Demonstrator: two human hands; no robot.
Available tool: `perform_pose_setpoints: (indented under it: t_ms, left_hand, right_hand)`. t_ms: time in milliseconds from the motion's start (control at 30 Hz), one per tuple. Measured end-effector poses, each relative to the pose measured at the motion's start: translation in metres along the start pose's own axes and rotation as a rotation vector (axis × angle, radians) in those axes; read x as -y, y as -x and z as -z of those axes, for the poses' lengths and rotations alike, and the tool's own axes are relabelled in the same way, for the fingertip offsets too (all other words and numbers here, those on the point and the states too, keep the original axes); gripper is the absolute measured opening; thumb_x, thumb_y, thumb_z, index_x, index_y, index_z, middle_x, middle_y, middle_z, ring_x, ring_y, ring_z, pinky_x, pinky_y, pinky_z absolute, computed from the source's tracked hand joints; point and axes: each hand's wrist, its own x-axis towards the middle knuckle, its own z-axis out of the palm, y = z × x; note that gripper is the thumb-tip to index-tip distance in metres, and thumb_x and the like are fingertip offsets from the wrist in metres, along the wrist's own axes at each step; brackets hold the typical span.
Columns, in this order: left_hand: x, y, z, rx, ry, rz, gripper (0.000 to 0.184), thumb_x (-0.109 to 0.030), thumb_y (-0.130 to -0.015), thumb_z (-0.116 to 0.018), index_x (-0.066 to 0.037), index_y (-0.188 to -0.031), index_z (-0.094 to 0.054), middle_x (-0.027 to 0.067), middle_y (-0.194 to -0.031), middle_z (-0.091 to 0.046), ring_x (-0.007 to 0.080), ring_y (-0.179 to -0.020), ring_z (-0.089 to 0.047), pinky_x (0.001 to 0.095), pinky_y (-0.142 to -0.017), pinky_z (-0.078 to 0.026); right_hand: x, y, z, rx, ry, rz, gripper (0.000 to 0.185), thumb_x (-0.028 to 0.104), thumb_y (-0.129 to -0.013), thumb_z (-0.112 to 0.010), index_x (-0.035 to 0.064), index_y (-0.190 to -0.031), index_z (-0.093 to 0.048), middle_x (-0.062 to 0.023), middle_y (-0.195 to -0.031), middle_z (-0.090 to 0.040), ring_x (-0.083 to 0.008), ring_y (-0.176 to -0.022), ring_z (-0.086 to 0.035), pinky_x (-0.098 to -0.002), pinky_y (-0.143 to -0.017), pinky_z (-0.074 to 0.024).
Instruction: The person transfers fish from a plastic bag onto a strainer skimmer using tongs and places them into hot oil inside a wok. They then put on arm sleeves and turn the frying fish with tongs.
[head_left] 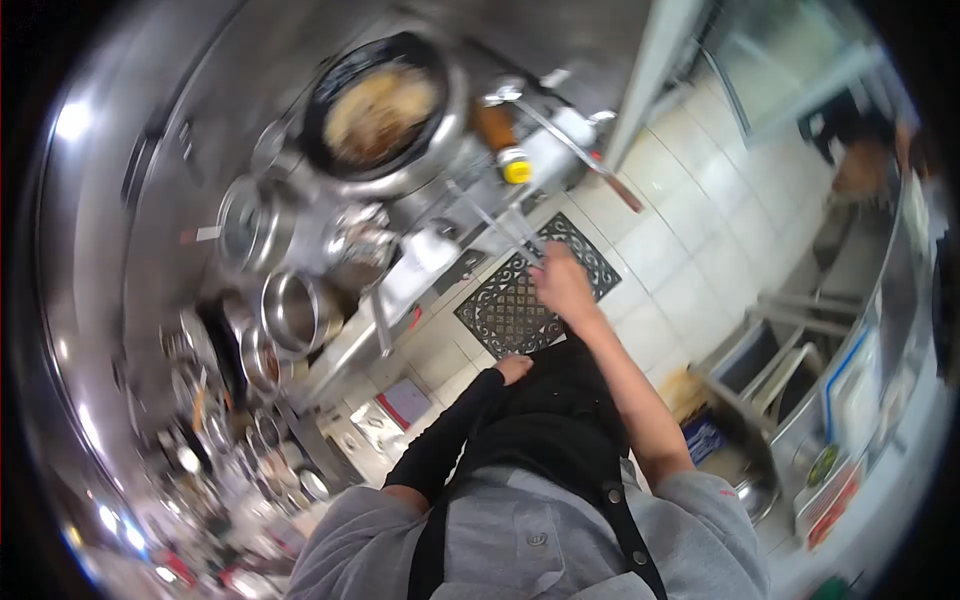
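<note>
My right hand (565,283) is closed around metal tongs (505,228), held over the edge of the stove. Their two arms spread apart toward the upper left, with nothing visible between them. Beyond the tips sits a large dark wok (318,130), with bubbling yellowish oil and browned food (378,125) in it. My left hand (515,369), below a black sleeve, hangs beside my black apron (545,420). It is small and blurred, so its fingers cannot be made out; I see nothing held in it.
A bottle with a yellow cap (516,170) and a red-brown-handled utensil (622,193) lie right of the wok. Steel pots (292,312) line the counter at left. A patterned black mat (515,300) covers floor tiles. At right is a steel counter (790,440); another person (865,165) stands beyond.
</note>
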Motion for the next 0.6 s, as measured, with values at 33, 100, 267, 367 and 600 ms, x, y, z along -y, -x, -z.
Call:
perform_pose_setpoints:
  t_ms: [33,100,267,367,600]
  left_hand:
    - [0.022,0.018,0.001,-0.108,0.233,0.039,0.023,-0.025,-0.097,-0.055,-0.007,-0.106,-0.067,0.0129,-0.095,-0.070,0.0303,-0.089,-0.068,0.0441,-0.079,-0.052]
    - [0.056,0.070,0.011,-0.340,0.641,0.021,0.024,-0.021,-0.096,-0.058,-0.005,-0.112,-0.067,0.0092,-0.091,-0.070,0.0240,-0.083,-0.067,0.0390,-0.071,-0.051]
    - [0.206,0.188,-0.029,-0.692,1.030,0.117,0.044,-0.018,-0.100,-0.057,-0.004,-0.142,-0.053,0.0117,-0.125,-0.068,0.0217,-0.095,-0.067,0.0370,-0.070,-0.055]
    - [0.294,0.227,-0.103,-0.585,0.541,0.298,0.041,-0.013,-0.097,-0.056,-0.007,-0.137,-0.054,0.0106,-0.128,-0.066,0.0239,-0.106,-0.068,0.0428,-0.080,-0.058]
    - [0.270,0.308,-0.210,-0.732,1.348,0.639,0.032,-0.021,-0.099,-0.049,-0.011,-0.123,-0.068,0.0112,-0.113,-0.072,0.0308,-0.091,-0.069,0.0476,-0.077,-0.056]
  right_hand:
    - [0.021,0.021,0.014,-0.078,-0.013,0.043,0.040,0.010,-0.088,-0.069,-0.0007,-0.125,-0.055,-0.0261,-0.102,-0.067,-0.0473,-0.090,-0.066,-0.0528,-0.076,-0.0530]
    - [0.036,0.053,0.018,-0.104,0.030,0.114,0.035,0.011,-0.090,-0.068,0.0029,-0.122,-0.057,-0.0248,-0.104,-0.066,-0.0456,-0.091,-0.067,-0.0524,-0.074,-0.0521]
    - [0.106,0.108,0.007,-0.008,0.435,0.149,0.032,0.018,-0.092,-0.066,0.0038,-0.120,-0.058,-0.0210,-0.101,-0.067,-0.0421,-0.083,-0.069,-0.0511,-0.069,-0.0547]
    - [0.140,0.098,-0.021,-0.013,0.570,0.315,0.030,0.022,-0.093,-0.066,0.0029,-0.116,-0.059,-0.0193,-0.097,-0.067,-0.0422,-0.079,-0.069,-0.0519,-0.068,-0.0556]
    - [0.202,0.028,-0.093,-0.057,0.907,0.574,0.018,0.011,-0.085,-0.064,0.0000,-0.099,-0.064,-0.0154,-0.093,-0.068,-0.0336,-0.077,-0.073,-0.0442,-0.064,-0.0600]
